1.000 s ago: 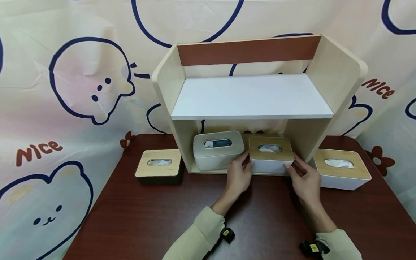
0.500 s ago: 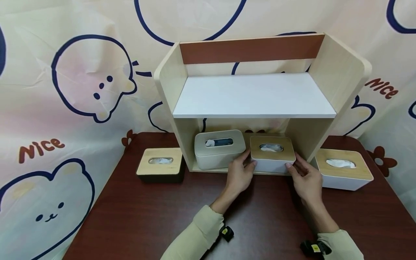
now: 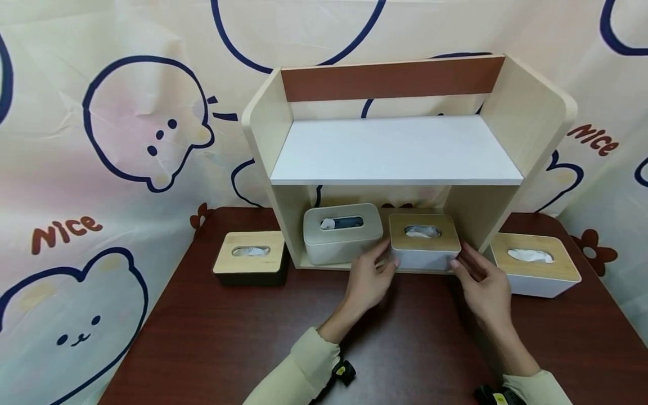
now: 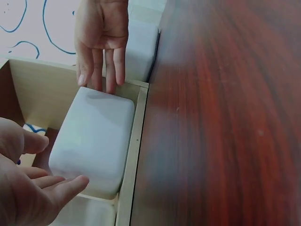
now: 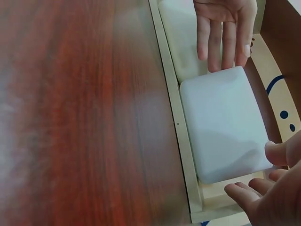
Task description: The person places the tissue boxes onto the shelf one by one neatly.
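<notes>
A white tissue box with a wooden lid (image 3: 424, 242) stands on the bottom board of a pale wooden shelf unit (image 3: 395, 149), to the right of a grey-white tissue box (image 3: 341, 233). My left hand (image 3: 372, 275) is at its left front corner with straight fingers, the fingertips just at the box. My right hand (image 3: 483, 284) is at its right front corner, also with straight fingers. In the left wrist view the box (image 4: 91, 139) lies between my left hand (image 4: 28, 188) and my right hand (image 4: 101, 42). The right wrist view shows the same box (image 5: 223, 125) and both open hands.
A black tissue box with a wooden lid (image 3: 248, 259) sits on the dark red table (image 3: 243, 337) left of the shelf. Another white one with a wooden lid (image 3: 534, 270) sits to the right. The upper white shelf board is bare. A cartoon-print cloth hangs behind.
Both hands have let go of the wooden-lidded white box and drawn back a little toward me. The box stays on the bottom board.
</notes>
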{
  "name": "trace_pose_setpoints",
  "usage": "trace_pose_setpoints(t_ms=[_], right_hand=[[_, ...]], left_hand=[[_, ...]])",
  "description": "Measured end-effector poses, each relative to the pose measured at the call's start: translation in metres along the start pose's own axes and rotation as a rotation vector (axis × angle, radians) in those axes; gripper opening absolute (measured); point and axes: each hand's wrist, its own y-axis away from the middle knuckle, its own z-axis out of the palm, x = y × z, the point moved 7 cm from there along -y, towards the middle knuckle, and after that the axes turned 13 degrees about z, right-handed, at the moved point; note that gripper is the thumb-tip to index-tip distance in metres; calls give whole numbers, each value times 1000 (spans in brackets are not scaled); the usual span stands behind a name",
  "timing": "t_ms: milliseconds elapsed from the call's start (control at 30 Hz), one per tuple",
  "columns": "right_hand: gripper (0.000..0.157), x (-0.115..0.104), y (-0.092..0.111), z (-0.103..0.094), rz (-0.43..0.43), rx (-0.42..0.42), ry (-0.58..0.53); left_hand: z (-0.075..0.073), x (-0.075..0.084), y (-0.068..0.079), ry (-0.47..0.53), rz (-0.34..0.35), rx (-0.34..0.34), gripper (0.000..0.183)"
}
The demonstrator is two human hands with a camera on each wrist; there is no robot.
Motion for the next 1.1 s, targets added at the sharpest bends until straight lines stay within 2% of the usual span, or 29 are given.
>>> trace_pose_setpoints(t_ms=[200,333,467,633,967,1100], right_hand=[[49,-3,14,-9,-31,20,56],[46,-10,26,0,-73,-2,64],[45,-15,38,19,-106,-29,152],[47,-16,47,50,-97,-104,225],[49,-25,51,104,-100,-255,120],[50,-29,57,125,-92,-322,45]], left_hand=[[-16,4,11,44,10,-11,50],[-34,4,20,51,7,-8,49],[-51,2,31,36,-5,-8,49],[-72,-5,41,-15,1,-1,49],[-109,-13,51,-118,-33,31,49],[-123,-15,55,-111,-54,44,50]])
